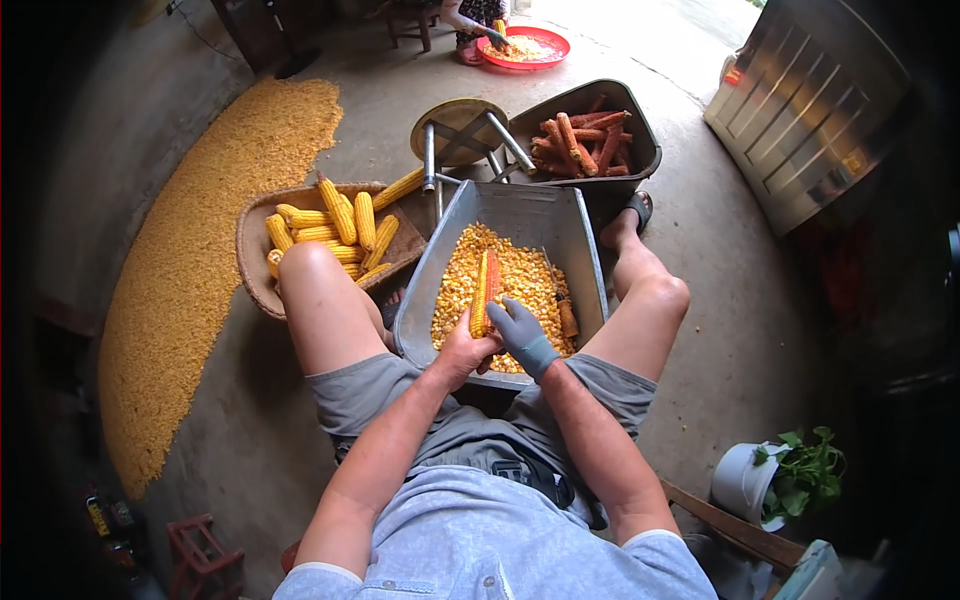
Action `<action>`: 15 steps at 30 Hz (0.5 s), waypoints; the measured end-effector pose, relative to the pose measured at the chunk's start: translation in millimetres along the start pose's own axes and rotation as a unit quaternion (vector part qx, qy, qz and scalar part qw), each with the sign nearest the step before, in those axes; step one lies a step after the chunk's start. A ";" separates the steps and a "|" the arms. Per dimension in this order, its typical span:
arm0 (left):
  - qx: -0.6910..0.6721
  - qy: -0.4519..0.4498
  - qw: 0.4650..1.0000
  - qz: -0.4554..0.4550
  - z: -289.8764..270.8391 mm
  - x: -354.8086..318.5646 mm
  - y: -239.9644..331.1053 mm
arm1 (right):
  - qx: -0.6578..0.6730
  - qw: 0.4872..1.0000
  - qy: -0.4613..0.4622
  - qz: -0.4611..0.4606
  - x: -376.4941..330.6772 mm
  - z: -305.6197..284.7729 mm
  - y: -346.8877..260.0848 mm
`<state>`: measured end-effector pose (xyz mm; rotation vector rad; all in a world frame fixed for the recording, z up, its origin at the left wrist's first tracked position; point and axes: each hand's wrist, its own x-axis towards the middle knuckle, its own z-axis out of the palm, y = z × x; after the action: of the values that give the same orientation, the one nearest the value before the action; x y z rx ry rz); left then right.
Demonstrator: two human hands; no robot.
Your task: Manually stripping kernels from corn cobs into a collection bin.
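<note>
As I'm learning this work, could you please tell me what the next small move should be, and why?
Probably push the gloved right hand along the corn cob to loosen more kernels: the left hand holds it, and yellow rows stand beside a bare reddish strip.

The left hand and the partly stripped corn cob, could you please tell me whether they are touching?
Touching. The head view shows the left hand gripping the near end of the corn cob.
</note>
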<state>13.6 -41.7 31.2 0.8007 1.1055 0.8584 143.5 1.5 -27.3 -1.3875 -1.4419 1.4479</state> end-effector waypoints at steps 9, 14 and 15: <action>0.031 -0.005 1.000 -0.004 -6.5 0.4 0.0 | 0.003 0.999 -0.028 -0.040 -20.4 -4.7 -28.0; -0.006 -0.011 1.000 -0.016 -5.2 -0.5 4.8 | 0.099 0.993 -0.043 -0.039 -15.2 -9.5 -18.3; -0.003 -0.013 1.000 -0.006 -5.4 0.3 4.1 | 0.111 0.993 -0.010 -0.046 -10.0 -4.3 -9.4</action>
<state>7.7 -39.0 33.4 0.7974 1.0840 0.8391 147.7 -5.3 -15.3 -1.1579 -1.2949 1.5162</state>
